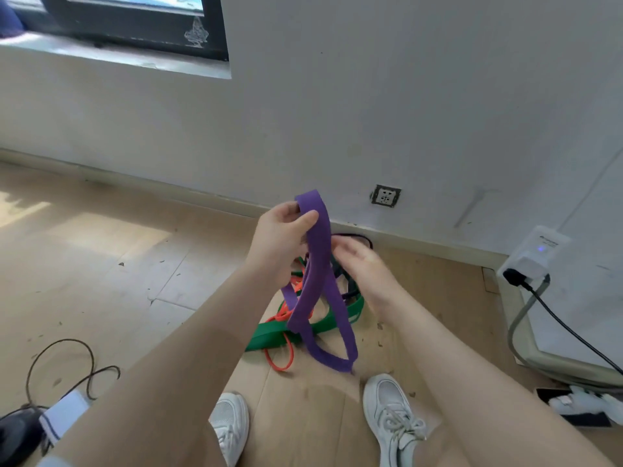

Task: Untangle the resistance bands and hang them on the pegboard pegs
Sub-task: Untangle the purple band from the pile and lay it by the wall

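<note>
My left hand pinches the top of a wide purple band between thumb and fingers and holds it up over the floor. The band hangs in a long twisted loop down to just above my shoes. My right hand is beside the band on its right, fingers loosely spread and blurred, near the band's middle; whether it touches the band I cannot tell. On the floor below lies a tangle of a green band, a thin orange band and a dark band. No pegboard is in view.
A white wall with a socket stands ahead, a window at top left. At right a white plug adapter with black cable sits on a white unit. A thin black cable loops on the wooden floor at left. My white shoes are below.
</note>
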Tool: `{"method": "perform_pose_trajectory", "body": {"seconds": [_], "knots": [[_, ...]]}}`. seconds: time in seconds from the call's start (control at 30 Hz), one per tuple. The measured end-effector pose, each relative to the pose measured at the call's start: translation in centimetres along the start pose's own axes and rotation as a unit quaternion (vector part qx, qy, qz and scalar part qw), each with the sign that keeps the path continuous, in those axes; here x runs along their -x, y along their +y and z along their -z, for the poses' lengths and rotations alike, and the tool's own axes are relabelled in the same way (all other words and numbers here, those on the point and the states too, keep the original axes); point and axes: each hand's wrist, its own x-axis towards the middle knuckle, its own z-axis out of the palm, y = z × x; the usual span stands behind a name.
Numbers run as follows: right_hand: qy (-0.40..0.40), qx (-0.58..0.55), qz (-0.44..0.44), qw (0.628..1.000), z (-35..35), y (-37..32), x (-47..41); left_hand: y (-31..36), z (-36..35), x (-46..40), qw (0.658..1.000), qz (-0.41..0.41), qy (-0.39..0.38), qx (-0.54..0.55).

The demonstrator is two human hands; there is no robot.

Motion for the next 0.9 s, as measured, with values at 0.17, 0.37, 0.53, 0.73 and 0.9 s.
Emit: {"method": "perform_pose_trajectory", "body": {"seconds": [0.17, 0.37, 0.53, 0.73, 0.9], "knots": [[-0.012, 0.09, 0.023, 0.996, -0.7, 0.8, 0.4, 7.7, -1.9, 0.2, 0.997, -0.048, -0.022, 0.051], [0.046, 0.039, 0.112, 0.992, 0.1, -4.1, -0.8, 15.3, -3.4, 0.7, 0.982, -0.074, -0.03, 0.169], [-0.02, 0.111, 0.152, 0.982, 1.3, -7.0, -1.0, 17.4, -4.2, 1.1, 0.976, -0.08, -0.042, 0.197], [0.0, 0.104, 0.156, 0.982, 1.3, -7.7, -1.0, 19.2, -4.5, 1.8, 0.963, -0.088, -0.082, 0.24], [0.066, -0.07, 0.057, 0.994, 4.0, -7.3, -0.2, 15.5, -1.1, -1.7, 0.981, -0.079, 0.022, 0.176]]}}
